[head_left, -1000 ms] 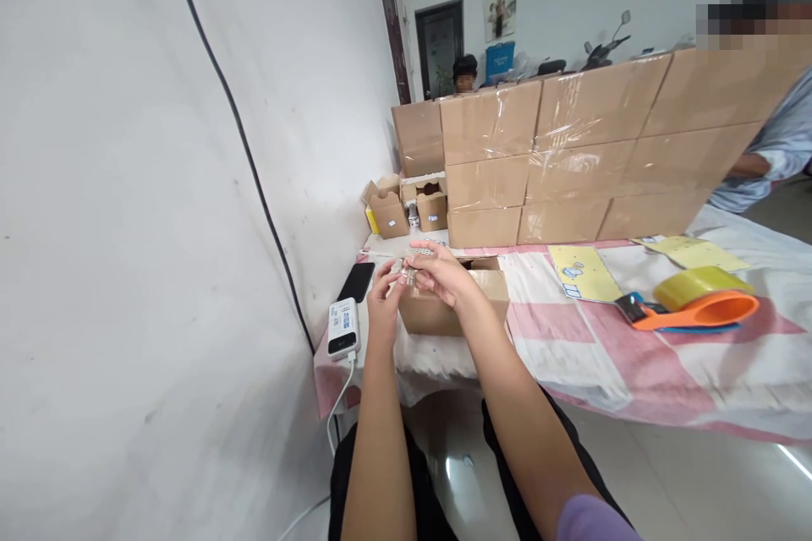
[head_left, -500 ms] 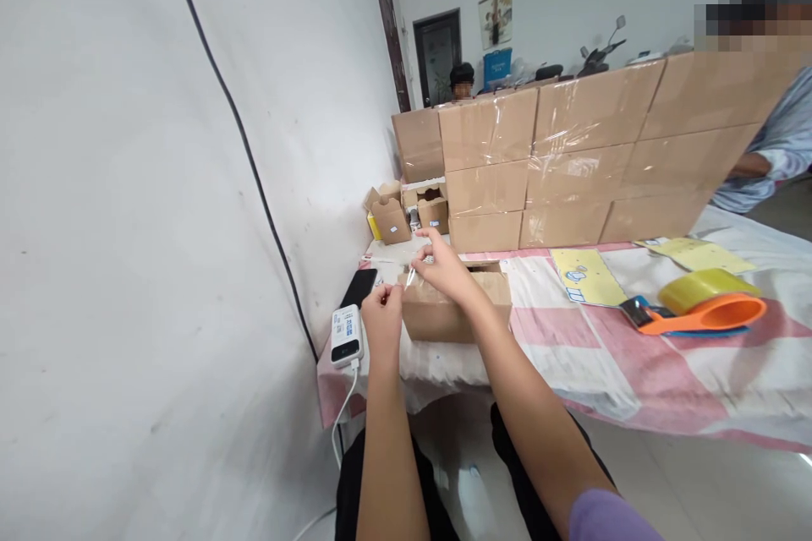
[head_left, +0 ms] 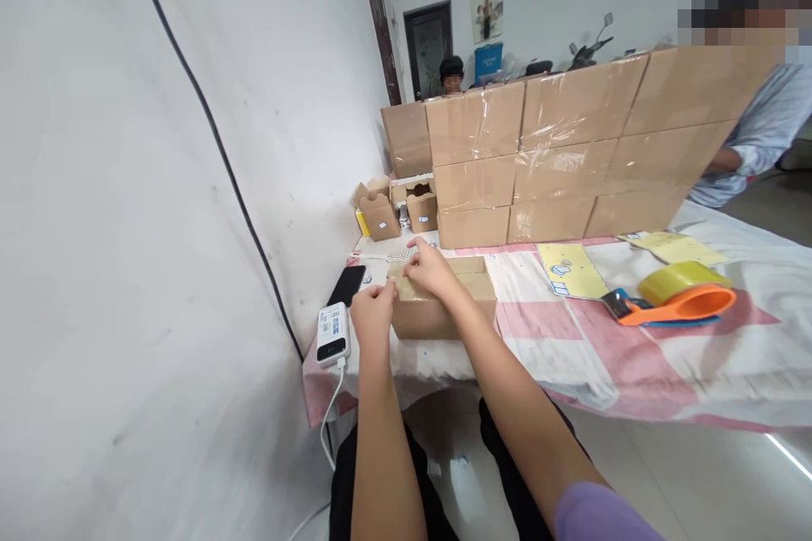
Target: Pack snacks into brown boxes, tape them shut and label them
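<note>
A small brown cardboard box (head_left: 444,319) stands near the front edge of the table, its top partly open at the back right. My left hand (head_left: 374,308) is closed in a pinch at the box's left upper edge; whatever lies between its fingertips is too small to make out. Over the box's top left corner, my right hand (head_left: 430,269) has thumb and fingers drawn together, with one finger raised behind. What it pinches is hidden. Beyond the right fingers lies a white perforated item (head_left: 401,254), partly covered.
A wall of taped cartons (head_left: 564,156) rises behind the box. An orange tape dispenser (head_left: 688,304) and a yellow printed card (head_left: 571,270) lie right. A white power bank (head_left: 333,334) and black phone (head_left: 347,286) lie left. Small open boxes (head_left: 379,218) stand behind. Another person's sleeve (head_left: 758,139) shows right.
A thin, shiny whitish strip seen between my hands earlier no longer shows. My right hand has come lower onto the box top. The whole view has shifted slightly.
</note>
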`<state>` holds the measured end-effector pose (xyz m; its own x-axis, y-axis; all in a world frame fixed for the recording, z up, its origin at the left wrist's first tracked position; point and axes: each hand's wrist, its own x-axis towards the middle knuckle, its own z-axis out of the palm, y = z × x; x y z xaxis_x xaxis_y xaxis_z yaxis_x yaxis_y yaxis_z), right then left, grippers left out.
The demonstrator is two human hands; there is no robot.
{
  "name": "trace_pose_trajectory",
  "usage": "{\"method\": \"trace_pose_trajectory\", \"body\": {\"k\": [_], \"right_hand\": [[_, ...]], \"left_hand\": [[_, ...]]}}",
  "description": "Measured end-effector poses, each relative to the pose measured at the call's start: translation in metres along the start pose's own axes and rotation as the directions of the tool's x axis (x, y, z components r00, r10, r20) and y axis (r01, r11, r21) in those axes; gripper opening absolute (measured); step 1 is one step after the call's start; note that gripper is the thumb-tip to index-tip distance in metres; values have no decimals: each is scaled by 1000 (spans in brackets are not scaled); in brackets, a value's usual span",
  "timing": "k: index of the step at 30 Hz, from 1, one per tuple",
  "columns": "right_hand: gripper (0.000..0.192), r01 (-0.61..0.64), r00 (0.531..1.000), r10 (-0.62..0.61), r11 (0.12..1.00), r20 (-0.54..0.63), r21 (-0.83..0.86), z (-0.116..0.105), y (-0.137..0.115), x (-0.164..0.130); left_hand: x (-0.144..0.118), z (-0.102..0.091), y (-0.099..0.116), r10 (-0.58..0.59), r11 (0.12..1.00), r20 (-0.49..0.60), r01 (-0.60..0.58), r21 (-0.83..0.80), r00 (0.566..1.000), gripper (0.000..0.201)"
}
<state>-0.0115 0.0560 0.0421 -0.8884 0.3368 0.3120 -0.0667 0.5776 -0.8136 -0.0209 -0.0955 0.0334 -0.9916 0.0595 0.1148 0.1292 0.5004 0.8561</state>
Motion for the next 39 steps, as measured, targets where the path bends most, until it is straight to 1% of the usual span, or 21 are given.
{"method": "trace_pose_trajectory", "body": {"k": [3,11,15,18,26,33,39], "right_hand": [[49,2,1000,-2,996,-6,-92,2,-2,-1],[32,-82,995,95,956,35,-282,0,-11,2],[26,-58,995,84,922,51,-383,2,-13,2],[25,-25,995,63,899,73,-437,3,-15,1],[28,-21,993,74,887,96,-462,2,-18,2],[29,-49,989,107,892,103,-450,2,-16,6],[30,-61,988,117,895,101,-443,3,-16,6]], "left_hand": [[2,-4,2,-27,997,5,27,74,1000,28],[7,-7,7,-58,981,46,49,189,997,25],[6,-7,12,-98,970,36,88,225,995,24],[6,-7,13,-116,965,27,106,239,993,22],[11,-8,11,-105,970,72,86,228,992,22],[0,-4,16,-111,961,9,105,257,994,27],[-4,-2,18,-97,963,-3,95,251,995,30]]}}
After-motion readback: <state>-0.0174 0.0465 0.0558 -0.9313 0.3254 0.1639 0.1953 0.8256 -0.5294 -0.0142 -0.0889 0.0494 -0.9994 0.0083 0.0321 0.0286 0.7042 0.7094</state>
